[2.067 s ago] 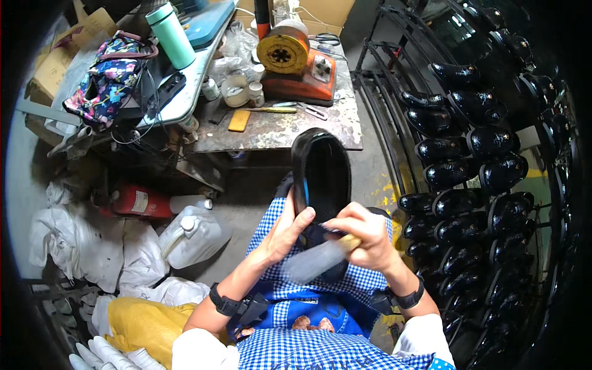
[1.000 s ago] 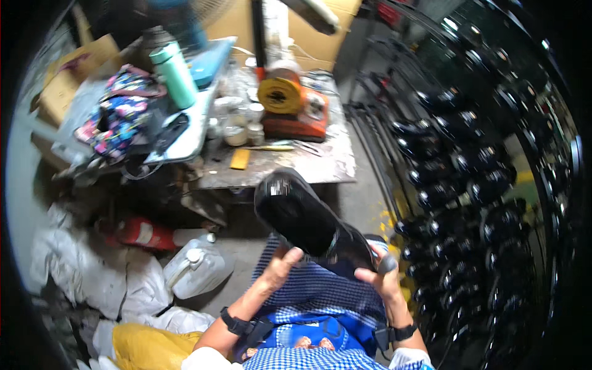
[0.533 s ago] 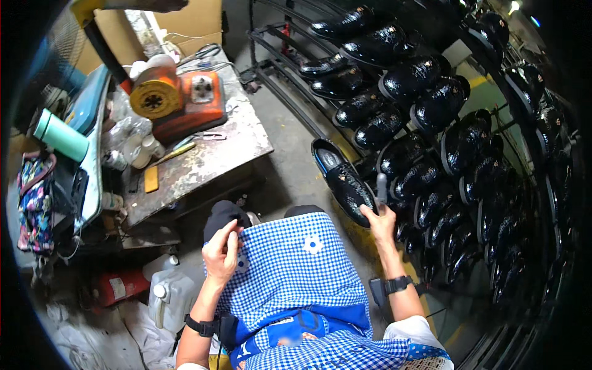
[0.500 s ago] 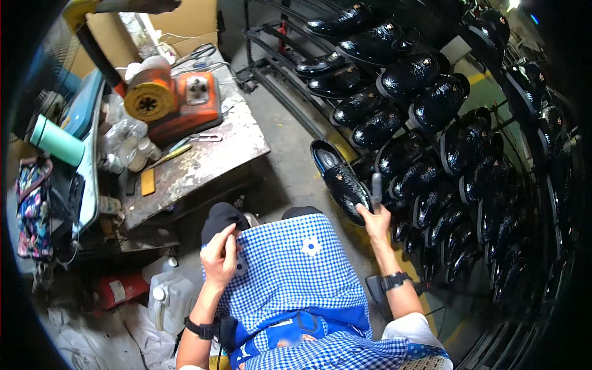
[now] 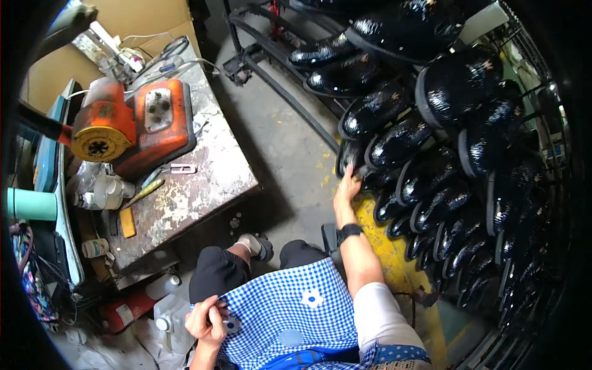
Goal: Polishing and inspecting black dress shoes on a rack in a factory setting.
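Note:
My right hand (image 5: 348, 188) reaches out to the shoe rack and grips a glossy black shoe (image 5: 350, 154) by the end nearer me. That shoe sits at the rack's near left side, beside other black shoes with a crinkled shine. My left hand (image 5: 207, 320) is low at the left edge of my blue-and-white checked apron (image 5: 290, 290), which covers my lap. Its fingers are curled in; whatever may be inside them is hidden.
Rows of black shoes (image 5: 444, 203) fill the dark metal rack on the right. At left stands a worn worktable (image 5: 216, 154) bearing an orange machine (image 5: 160, 123), small tubs and tools. Plastic jugs (image 5: 172, 320) stand on the floor by my left arm.
My right hand has carried the shoe forward and left from beside the rack onto it. My left hand stays by the apron. The view has shifted toward the rack.

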The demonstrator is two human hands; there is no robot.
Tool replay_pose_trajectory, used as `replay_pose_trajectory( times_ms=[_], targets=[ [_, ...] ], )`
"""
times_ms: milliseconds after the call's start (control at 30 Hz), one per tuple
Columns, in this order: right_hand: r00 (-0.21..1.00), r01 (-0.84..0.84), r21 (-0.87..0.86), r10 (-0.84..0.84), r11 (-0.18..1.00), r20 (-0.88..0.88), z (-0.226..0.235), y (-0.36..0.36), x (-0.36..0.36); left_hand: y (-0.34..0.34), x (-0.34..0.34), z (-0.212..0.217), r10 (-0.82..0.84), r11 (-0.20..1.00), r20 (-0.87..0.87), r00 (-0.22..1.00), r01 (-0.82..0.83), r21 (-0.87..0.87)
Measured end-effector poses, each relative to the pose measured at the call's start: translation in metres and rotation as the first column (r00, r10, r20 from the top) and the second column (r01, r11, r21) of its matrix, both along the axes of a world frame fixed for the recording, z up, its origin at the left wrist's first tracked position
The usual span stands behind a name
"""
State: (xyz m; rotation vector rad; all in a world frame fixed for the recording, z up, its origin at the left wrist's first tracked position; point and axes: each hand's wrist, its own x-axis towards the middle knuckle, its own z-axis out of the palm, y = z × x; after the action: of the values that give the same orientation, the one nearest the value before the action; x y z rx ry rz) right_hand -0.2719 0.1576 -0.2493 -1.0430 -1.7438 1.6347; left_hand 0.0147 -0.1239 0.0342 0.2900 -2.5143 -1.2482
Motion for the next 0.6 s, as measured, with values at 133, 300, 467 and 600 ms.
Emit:
replay_pose_trajectory(
  times_ms=[133, 300, 467, 600],
  targets=[
    [0.949, -0.13, 0.007, 0.122, 0.992, 0.29, -0.024, 0.019, 0.009, -0.003, -0.001, 0.001, -0.028, 0.994, 0.05, 0.998, 0.032, -0.1],
    [0.808, 0.235, 0.224, -0.318, 0.946, 0.497, -0.033, 0.052, 0.061, -0.003, 0.0, 0.001, -0.032, 0.996, 0.055, 0.998, 0.037, -0.077],
    [0.945, 0.26, -0.631, -0.058, 0.731, 0.321, -0.034, 0.081, 0.036, -0.002, 0.001, 0.001, -0.066, 0.99, 0.04, 0.997, 0.07, -0.122],
    [0.961, 0.223, -0.792, 0.007, 0.568, 0.275, -0.023, 0.091, 0.012, -0.001, 0.007, -0.003, -0.019, 0.996, 0.045, 0.999, 0.023, -0.088]
  ],
)
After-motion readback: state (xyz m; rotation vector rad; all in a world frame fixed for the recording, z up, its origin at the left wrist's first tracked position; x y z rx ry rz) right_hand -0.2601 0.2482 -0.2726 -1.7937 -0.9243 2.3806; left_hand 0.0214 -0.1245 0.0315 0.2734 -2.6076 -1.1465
